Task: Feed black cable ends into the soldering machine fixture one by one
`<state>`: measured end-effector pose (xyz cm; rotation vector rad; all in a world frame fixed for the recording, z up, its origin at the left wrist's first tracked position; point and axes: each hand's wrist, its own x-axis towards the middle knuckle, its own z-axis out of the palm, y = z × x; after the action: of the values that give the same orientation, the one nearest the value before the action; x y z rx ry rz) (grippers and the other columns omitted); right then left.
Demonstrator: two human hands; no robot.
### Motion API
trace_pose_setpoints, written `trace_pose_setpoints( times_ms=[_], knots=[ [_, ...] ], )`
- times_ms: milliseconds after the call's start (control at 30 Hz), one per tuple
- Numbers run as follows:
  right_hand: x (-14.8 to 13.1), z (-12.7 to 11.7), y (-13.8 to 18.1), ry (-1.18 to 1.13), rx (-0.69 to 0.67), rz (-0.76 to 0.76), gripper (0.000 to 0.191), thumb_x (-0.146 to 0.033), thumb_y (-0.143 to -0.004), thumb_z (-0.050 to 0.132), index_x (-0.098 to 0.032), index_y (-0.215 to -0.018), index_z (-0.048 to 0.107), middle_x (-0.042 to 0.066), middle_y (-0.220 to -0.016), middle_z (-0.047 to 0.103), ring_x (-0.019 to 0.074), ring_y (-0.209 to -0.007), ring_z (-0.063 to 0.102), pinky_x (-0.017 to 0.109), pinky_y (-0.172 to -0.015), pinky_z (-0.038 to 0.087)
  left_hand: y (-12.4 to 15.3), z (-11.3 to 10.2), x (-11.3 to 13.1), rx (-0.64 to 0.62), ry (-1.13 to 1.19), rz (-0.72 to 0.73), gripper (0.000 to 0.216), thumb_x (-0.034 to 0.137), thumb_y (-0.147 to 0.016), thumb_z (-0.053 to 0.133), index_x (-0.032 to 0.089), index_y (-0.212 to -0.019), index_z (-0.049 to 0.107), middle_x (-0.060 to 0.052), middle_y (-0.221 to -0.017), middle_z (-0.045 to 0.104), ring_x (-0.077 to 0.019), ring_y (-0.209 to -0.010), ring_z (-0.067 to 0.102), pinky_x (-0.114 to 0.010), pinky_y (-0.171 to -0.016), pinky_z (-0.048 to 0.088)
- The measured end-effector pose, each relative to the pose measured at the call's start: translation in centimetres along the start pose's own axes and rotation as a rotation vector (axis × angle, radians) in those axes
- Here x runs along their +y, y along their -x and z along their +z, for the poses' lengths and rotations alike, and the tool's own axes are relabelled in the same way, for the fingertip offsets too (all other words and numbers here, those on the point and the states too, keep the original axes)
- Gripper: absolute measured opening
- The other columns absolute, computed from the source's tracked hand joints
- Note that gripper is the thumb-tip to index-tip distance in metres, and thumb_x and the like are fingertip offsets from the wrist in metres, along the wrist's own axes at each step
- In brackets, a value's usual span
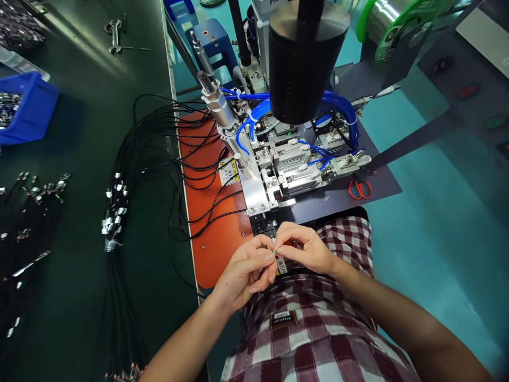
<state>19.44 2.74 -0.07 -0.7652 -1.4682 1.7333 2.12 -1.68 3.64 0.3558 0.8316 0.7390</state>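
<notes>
While left hand [244, 268] and right hand [306, 248] pinch thin wires [277, 251], handling looks unfinished; bundled cables [114, 268] on surface [85, 143] seem done.

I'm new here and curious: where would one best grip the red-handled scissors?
Probably by the red handle loops, coming from the person's side with the right hand, the nearer one. The loops lie on the dark plate, pointing toward the person; the blades can't be made out.
</notes>
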Motion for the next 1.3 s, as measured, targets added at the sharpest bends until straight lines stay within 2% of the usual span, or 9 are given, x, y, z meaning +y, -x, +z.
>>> trace_pose_setpoints(
  times_ms=[100, 200, 367, 500, 567, 767, 933, 1133, 1300],
  knots=[
    [0.3, -0.5, -0.4, 0.011, -0.105, -0.102, 0.011, -0.027, -0.085, 0.066, -0.018, -0.081, 0.07, 0.003, -0.077, 0.055, 0.0152, -0.075, 0.053, 0.03, -0.069, 0.044, -0.1, -0.4, 0.2, -0.101, 0.027, -0.097, 0.016, 0.022, -0.084, 0.061, 0.015, -0.092, 0.049, -0.001, -0.055, 0.062, -0.0009, -0.028, 0.031, -0.012, -0.03, 0.018],
    [0.2, -0.9, -0.6, 0.037, -0.166, -0.124, 0.01, -0.027, -0.085, 0.065, -0.018, -0.082, 0.07, 0.003, -0.079, 0.055, 0.015, -0.074, 0.053, 0.03, -0.068, 0.045, -0.1, -0.5, 0.4, -0.146, 0.01, -0.145, 0.019, 0.024, -0.082, 0.063, 0.015, -0.094, 0.051, -0.002, -0.055, 0.064, -0.0013, -0.027, 0.032, -0.012, -0.029, 0.019],
    [-1.3, -1.6, -0.9, 0.206, -0.214, -0.143, 0.008, -0.023, -0.086, 0.062, -0.018, -0.085, 0.068, 0.004, -0.081, 0.058, 0.0152, -0.073, 0.053, 0.029, -0.066, 0.046, 0.1, -0.1, 0.3, 0.034, -0.159, -0.06, 0.022, 0.031, -0.08, 0.068, 0.014, -0.085, 0.054, -0.003, -0.057, 0.065, -0.0023, -0.028, 0.037, -0.013, -0.03, 0.014],
    [-2.6, -1.8, -1.3, 0.321, -0.264, -0.135, 0.009, -0.018, -0.087, 0.059, -0.017, -0.085, 0.068, 0.004, -0.082, 0.058, 0.015, -0.073, 0.053, 0.028, -0.066, 0.045, 0.1, 0.3, -0.4, 0.204, -0.277, 0.04, 0.023, 0.031, -0.078, 0.07, 0.013, -0.079, 0.057, -0.002, -0.06, 0.065, -0.0013, -0.032, 0.039, -0.014, -0.035, 0.019],
    [-2.7, -1.8, -1.3, 0.341, -0.233, -0.106, 0.01, -0.018, -0.087, 0.058, -0.017, -0.084, 0.067, 0.004, -0.082, 0.058, 0.0149, -0.073, 0.053, 0.028, -0.066, 0.045, 0.0, 0.5, -0.6, 0.26, -0.284, 0.08, 0.023, 0.032, -0.077, 0.071, 0.013, -0.078, 0.058, -0.001, -0.061, 0.064, -0.0008, -0.034, 0.038, -0.015, -0.036, 0.021],
    [-1.8, -1.0, -0.1, 0.291, 0.058, 0.07, 0.016, -0.023, -0.09, 0.054, -0.016, -0.082, 0.066, 0.004, -0.079, 0.059, 0.0132, -0.068, 0.051, 0.026, -0.059, 0.041, -0.3, 0.8, -0.3, 0.347, -0.234, 0.154, 0.026, 0.034, -0.075, 0.072, 0.012, -0.074, 0.057, 0.001, -0.058, 0.06, 0.0003, -0.034, 0.033, -0.016, -0.038, 0.018],
    [-1.5, 0.9, 0.9, 0.201, 0.132, 0.177, 0.011, -0.024, -0.08, 0.066, -0.016, -0.072, 0.065, 0.0, -0.07, 0.054, 0.0098, -0.059, 0.047, 0.023, -0.052, 0.037, -0.3, 0.7, -0.5, 0.37, -0.221, 0.181, 0.024, 0.034, -0.076, 0.071, 0.014, -0.077, 0.057, 0.002, -0.059, 0.059, -0.0004, -0.034, 0.035, -0.017, -0.039, 0.017],
    [-1.0, 3.2, 1.2, -0.025, 0.193, 0.282, 0.014, -0.024, -0.078, 0.067, -0.016, -0.068, 0.06, -0.004, -0.065, 0.048, 0.0071, -0.053, 0.04, 0.021, -0.048, 0.032, 0.0, 1.0, -0.9, 0.366, -0.168, 0.232, 0.018, 0.028, -0.078, 0.07, 0.015, -0.079, 0.058, 0.007, -0.053, 0.047, -0.0007, -0.038, 0.032, -0.017, -0.043, 0.017],
    [-1.1, 3.0, 1.5, 0.172, 0.164, 0.23, 0.013, -0.021, -0.08, 0.065, -0.017, -0.069, 0.06, -0.003, -0.068, 0.051, 0.0091, -0.058, 0.046, 0.023, -0.054, 0.038, -0.1, 1.0, -1.3, 0.374, -0.155, 0.22, 0.019, 0.03, -0.079, 0.069, 0.015, -0.079, 0.058, 0.006, -0.055, 0.05, -0.0009, -0.039, 0.031, -0.018, -0.043, 0.015]
  ],
)
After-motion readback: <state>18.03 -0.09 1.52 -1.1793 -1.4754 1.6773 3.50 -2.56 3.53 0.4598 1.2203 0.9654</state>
